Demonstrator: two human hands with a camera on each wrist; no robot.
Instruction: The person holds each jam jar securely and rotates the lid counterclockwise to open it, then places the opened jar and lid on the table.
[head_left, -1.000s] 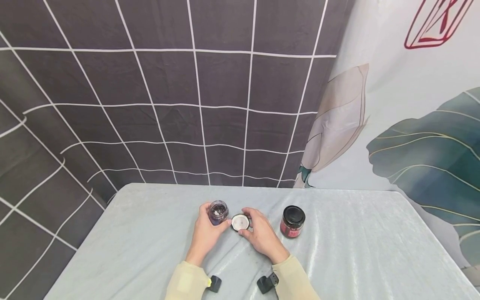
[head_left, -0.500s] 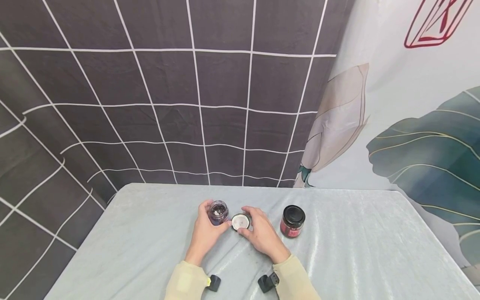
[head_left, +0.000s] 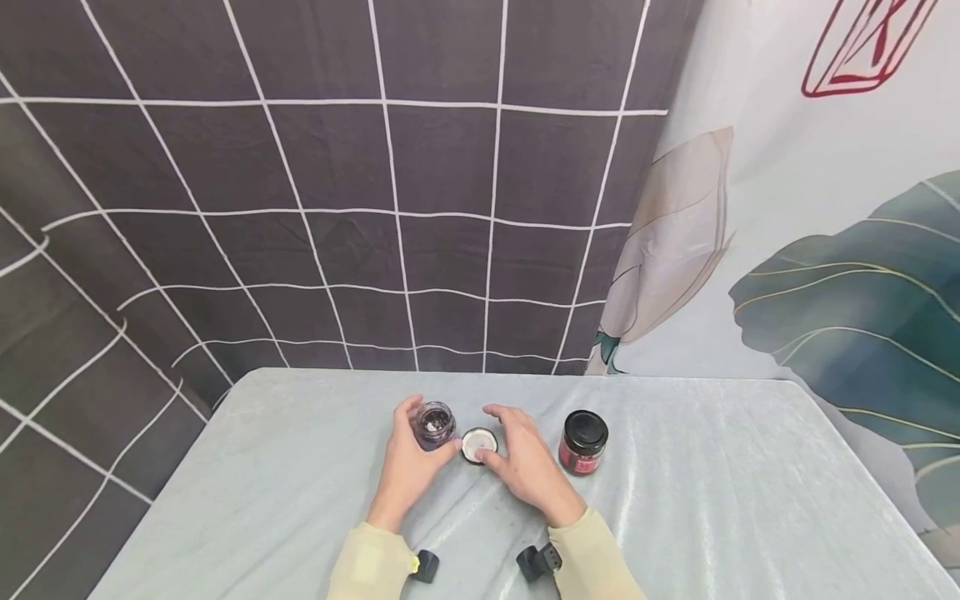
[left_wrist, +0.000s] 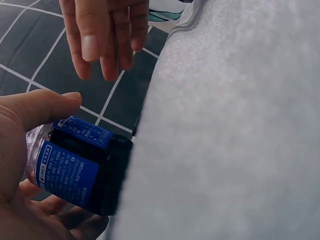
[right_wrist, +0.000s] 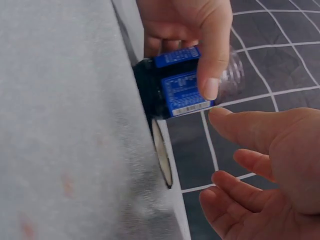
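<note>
My left hand (head_left: 406, 468) grips a small open glass jar (head_left: 435, 423) with dark contents, which stands on the table. Its blue label (left_wrist: 67, 172) shows in the left wrist view, with the thumb and fingers round the clear upper part. Just right of the jar lies its lid (head_left: 479, 447), pale inner side up; the right wrist view catches the same lid (right_wrist: 161, 152) edge-on. Over the lid's right side is my right hand (head_left: 534, 471), fingers spread and relaxed, holding nothing. In the right wrist view its fingers (right_wrist: 240, 192) are apart from both lid and jar.
A second jar (head_left: 583, 443), with a black lid and a red label, stands closed to the right of my right hand. Pale cloth (head_left: 712, 483) covers the table. Behind it hangs a dark gridded curtain (head_left: 442, 167), with a leaf-patterned one at right.
My right hand has let go of the lid and drawn slightly away from it, fingers opening. The lid stays lying beside the jar, and the left hand keeps its grip.
</note>
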